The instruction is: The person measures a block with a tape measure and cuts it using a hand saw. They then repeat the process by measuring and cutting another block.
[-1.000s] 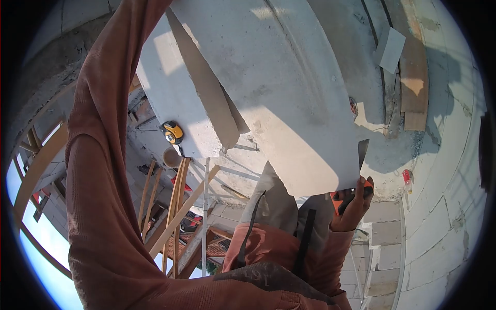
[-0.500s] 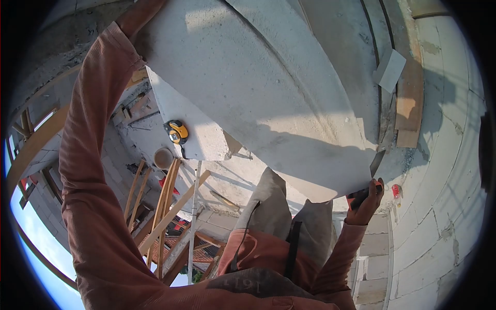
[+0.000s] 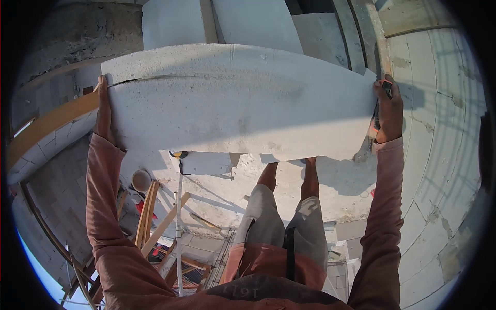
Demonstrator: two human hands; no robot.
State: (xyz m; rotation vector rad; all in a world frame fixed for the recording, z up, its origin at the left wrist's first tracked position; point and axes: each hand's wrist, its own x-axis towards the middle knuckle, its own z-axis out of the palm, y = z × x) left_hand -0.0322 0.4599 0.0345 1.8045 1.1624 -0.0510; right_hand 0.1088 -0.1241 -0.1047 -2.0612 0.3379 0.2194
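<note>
A long, pale aerated concrete block (image 3: 248,103) spans the view between my hands, with a dark groove near its far edge. My left hand (image 3: 104,111) presses against its left end, fingers pointing away from me. At the other end my right hand (image 3: 391,111) grips the block, with a black-and-orange tool (image 3: 381,103) caught between palm and block; its exact kind is hidden. Sunlight falls on the block's near strip while the rest is in shade. Just below its near edge, a yellow-and-black tape measure (image 3: 179,154) peeks out, mostly covered.
Further pale blocks (image 3: 253,23) lie beyond the held one. A block wall (image 3: 434,155) runs along the right. Wooden boards (image 3: 149,212) and a white pole (image 3: 179,232) stand lower left, near a round bucket (image 3: 141,181). My legs (image 3: 258,212) are below the block.
The block has swung from a steep slant to nearly level across the view. My left hand came down and nearer, my right hand went up and away. The tape measure became mostly covered.
</note>
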